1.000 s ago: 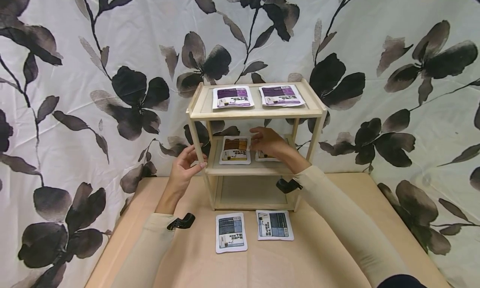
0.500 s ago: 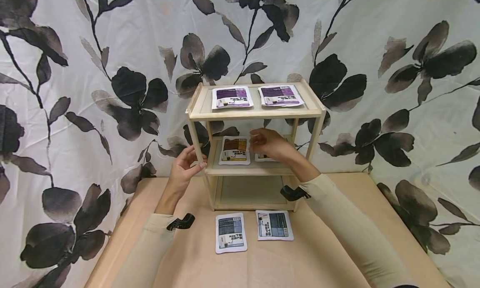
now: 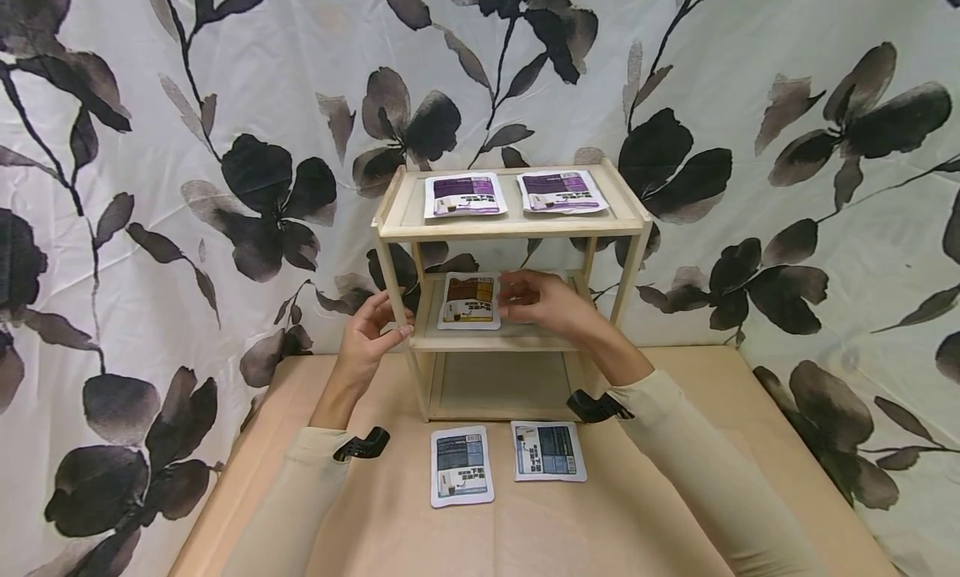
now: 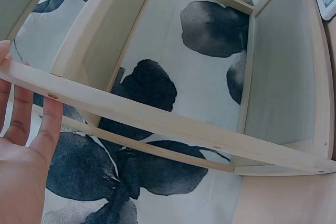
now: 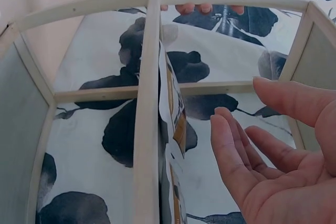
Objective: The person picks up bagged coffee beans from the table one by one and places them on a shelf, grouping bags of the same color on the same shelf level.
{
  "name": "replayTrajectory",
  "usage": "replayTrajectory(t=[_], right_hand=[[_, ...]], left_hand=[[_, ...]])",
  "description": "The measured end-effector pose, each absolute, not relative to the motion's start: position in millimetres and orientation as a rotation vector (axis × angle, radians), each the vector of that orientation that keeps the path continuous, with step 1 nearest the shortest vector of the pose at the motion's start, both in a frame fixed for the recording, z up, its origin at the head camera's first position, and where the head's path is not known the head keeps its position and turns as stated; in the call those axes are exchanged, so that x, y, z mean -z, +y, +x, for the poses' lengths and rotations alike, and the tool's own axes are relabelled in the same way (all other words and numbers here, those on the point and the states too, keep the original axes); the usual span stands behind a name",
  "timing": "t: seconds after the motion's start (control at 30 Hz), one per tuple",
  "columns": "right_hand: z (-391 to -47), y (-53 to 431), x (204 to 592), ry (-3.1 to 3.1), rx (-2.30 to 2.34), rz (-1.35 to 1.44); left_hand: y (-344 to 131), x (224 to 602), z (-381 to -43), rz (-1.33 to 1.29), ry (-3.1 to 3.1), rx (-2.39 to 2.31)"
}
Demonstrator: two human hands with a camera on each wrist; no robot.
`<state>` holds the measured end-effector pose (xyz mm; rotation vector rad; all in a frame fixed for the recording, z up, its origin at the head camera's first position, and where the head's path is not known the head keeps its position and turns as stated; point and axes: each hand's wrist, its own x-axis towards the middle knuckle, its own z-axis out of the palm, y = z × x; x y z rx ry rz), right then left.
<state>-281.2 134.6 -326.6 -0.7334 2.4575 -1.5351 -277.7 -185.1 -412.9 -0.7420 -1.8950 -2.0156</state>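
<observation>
A brown-and-yellow pouch point(image 3: 469, 301) is lying flat on the middle shelf point(image 3: 465, 342) of a wooden rack point(image 3: 631, 275), toward the left end, its printed face showing. A second pouch point(image 5: 176, 195) is lying just beside it on that same shelf, mostly hidden in the head view behind the right hand point(image 3: 547, 302). That hand is hovering over the second pouch, its fingertips lining up with the first pouch's right edge; in the right wrist view its thumb is standing spread from its loosely bending fingers, and a gap is separating it from both pouches. The left hand point(image 3: 365, 333) is pinching the rack's front left post point(image 4: 157, 115), the thumb resting on one side and the fingers reaching round the other. The top shelf point(image 3: 510, 229) is carrying two purple-and-white pouches point(image 3: 466, 195), side by side and apart. The bottom shelf point(image 3: 502, 385) is sitting low, near the table point(image 3: 375, 519). In front of the rack, two blue-and-white pouches point(image 3: 462, 467) are lying on the table, the left one lengthwise, the right one crosswise. Pale sleeves point(image 3: 705, 469) are covering both forearms, a black device point(image 3: 363, 445) sticking out at each cuff. Behind everything, a white cloth point(image 3: 300, 52) with dark flowers is hanging.
</observation>
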Motion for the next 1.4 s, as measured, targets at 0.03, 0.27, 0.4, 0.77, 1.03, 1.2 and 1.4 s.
replayTrajectory(t=[0.03, 0.27, 0.4, 0.77, 1.03, 1.2, 1.4], right_hand=[[-280, 135, 328, 2.449, 1.541, -0.746], [-264, 136, 329, 2.375, 1.578, -0.714], [-255, 135, 331, 2.343, 1.577, -0.693], [-234, 132, 345, 2.201, 1.611, -0.789], [-222, 131, 355, 2.156, 1.593, -0.81], [-216, 131, 365, 2.112, 1.582, -0.836], [-210, 131, 376, 2.074, 1.576, -0.838]], left_hand=[[-185, 413, -278, -0.746, -1.894, 2.013], [-185, 414, -279, -0.759, -1.885, 2.01], [-185, 413, -278, -0.749, -1.884, 2.011], [-185, 414, -277, -0.762, -1.883, 2.005], [-185, 414, -277, -0.768, -1.874, 2.006], [-185, 415, -277, -0.765, -1.873, 2.009], [-185, 414, -279, -0.785, -1.866, 2.001]])
